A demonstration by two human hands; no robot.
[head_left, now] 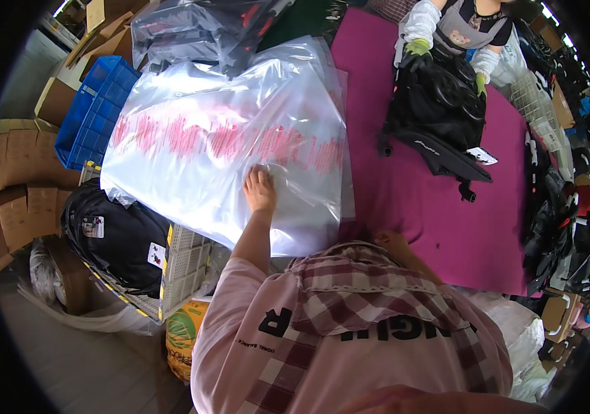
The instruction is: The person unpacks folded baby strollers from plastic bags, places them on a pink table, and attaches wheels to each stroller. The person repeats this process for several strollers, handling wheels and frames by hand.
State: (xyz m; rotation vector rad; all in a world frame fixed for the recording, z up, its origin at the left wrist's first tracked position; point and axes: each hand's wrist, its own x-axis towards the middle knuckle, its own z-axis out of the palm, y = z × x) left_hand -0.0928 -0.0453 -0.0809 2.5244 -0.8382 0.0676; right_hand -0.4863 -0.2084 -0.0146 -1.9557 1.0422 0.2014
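Site type: workshop, apparently a packing area. Indicators, as observed from the floor here: a large table [460, 241] with a magenta cover — it carries stacked clear plastic bags [184, 183] with red print; cardboard boxes [29, 159] and a blue plastic crate [88, 131] at left; a gloved, aproned co-worker [466, 34] at a black bag [440, 96] — and black goods [542, 207] heaped at right.

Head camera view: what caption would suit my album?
A bare left hand rests on clear plastic sheets with red print; across the magenta table, a co-worker's green gloves touch a black bag.
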